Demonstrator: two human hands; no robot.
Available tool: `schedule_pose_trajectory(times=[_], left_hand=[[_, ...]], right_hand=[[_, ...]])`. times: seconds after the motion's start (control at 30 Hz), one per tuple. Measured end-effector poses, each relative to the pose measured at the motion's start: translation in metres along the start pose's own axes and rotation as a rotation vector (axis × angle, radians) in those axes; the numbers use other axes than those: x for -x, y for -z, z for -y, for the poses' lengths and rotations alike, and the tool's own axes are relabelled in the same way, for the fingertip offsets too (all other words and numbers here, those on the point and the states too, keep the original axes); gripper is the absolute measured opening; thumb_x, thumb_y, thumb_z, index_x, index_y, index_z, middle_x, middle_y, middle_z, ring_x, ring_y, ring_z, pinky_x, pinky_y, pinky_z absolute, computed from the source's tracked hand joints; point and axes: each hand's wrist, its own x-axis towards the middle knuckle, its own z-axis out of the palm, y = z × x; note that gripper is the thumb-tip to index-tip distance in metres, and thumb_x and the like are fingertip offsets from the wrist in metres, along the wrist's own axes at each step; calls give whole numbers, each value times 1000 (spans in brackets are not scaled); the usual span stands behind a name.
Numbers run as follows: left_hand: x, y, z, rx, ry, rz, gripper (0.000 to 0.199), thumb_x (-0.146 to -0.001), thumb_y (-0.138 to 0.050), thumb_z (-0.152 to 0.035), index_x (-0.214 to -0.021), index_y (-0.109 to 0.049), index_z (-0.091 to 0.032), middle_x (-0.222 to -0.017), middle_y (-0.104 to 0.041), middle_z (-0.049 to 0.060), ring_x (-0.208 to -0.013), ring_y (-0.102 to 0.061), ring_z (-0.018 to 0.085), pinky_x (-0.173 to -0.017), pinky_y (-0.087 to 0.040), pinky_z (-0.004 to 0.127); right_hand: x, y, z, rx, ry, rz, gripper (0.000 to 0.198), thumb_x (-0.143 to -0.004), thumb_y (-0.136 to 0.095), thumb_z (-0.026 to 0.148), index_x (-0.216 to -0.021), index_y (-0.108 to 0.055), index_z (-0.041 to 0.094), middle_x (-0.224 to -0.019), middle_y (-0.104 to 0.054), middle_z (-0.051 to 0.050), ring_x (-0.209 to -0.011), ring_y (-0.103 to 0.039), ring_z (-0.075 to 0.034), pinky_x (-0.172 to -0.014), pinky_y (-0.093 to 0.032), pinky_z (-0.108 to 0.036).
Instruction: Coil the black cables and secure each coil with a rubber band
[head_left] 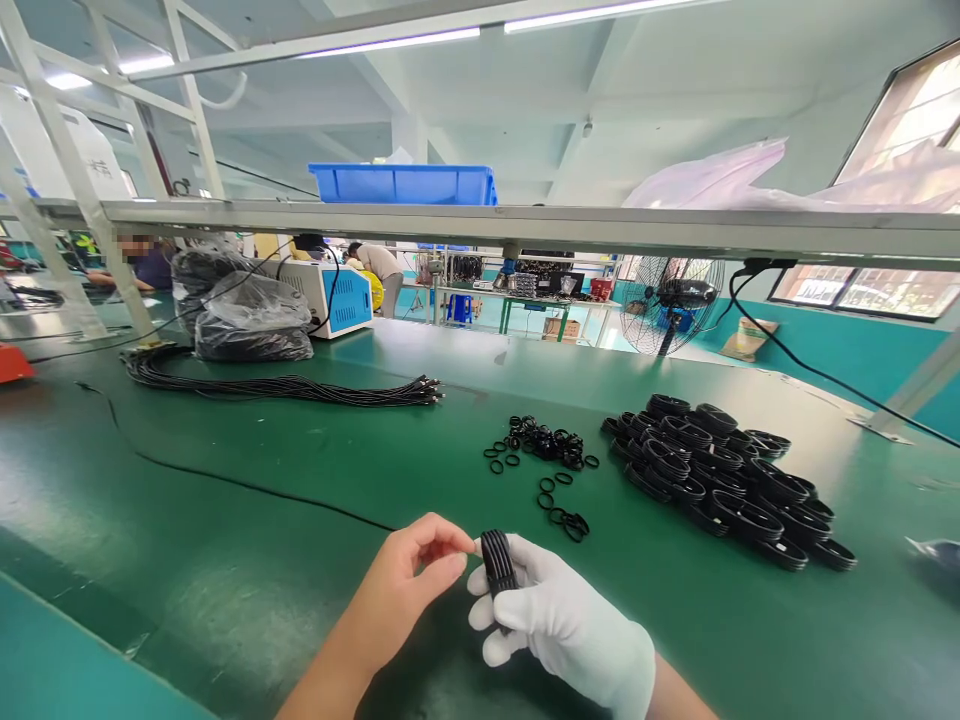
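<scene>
My right hand, in a white glove, grips a coiled black cable, its turns lying side by side around the gloved fingers. Bare and closed in a pinch, my left hand is just left of the coil. A loose length of black cable runs over the green table and passes behind my left hand; the fingers hide the stretch between there and the coil. Beyond my hands lies a pile of small black rings, with several strays nearer me. A heap of coiled black cables is to the right.
A bundle of straight black cables lies at the back left, before a plastic bag and a blue-and-white machine. An overhead shelf carries a blue bin. A fan stands behind the table. People are in the background.
</scene>
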Motion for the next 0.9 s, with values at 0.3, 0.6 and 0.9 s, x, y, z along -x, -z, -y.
schedule_pose_trajectory(times=[0.3,0.6,0.9], left_hand=[[-3,-5,9,4,-62,-113,20,-79,-60,-30,-96,-66,-22,-92,-61,3,-84,-56,18,-80,-44,30],[-5,-4,8,160,33,-53,23,-80,-58,-37,-93,-66,-20,-91,-63,3,-84,-55,17,-80,-43,29],[-6,-2,5,47,108,-246,33,-78,-53,-47,-90,-65,-19,-76,-62,2,-74,-53,18,-73,-44,29]], right_hand=[[-7,-8,-2,201,-6,-149,45,-49,-67,5,-91,-55,16,-85,-57,-2,-79,-56,-17,-63,-45,-28],[-5,-8,-2,102,-10,-67,45,-50,-67,12,-93,-55,17,-98,-53,-4,-82,-56,-18,-64,-46,-31],[-2,-3,-4,1200,33,-476,58,-60,-50,10,-115,-54,29,-109,-55,-3,-100,-51,-23,-84,-41,-35]])
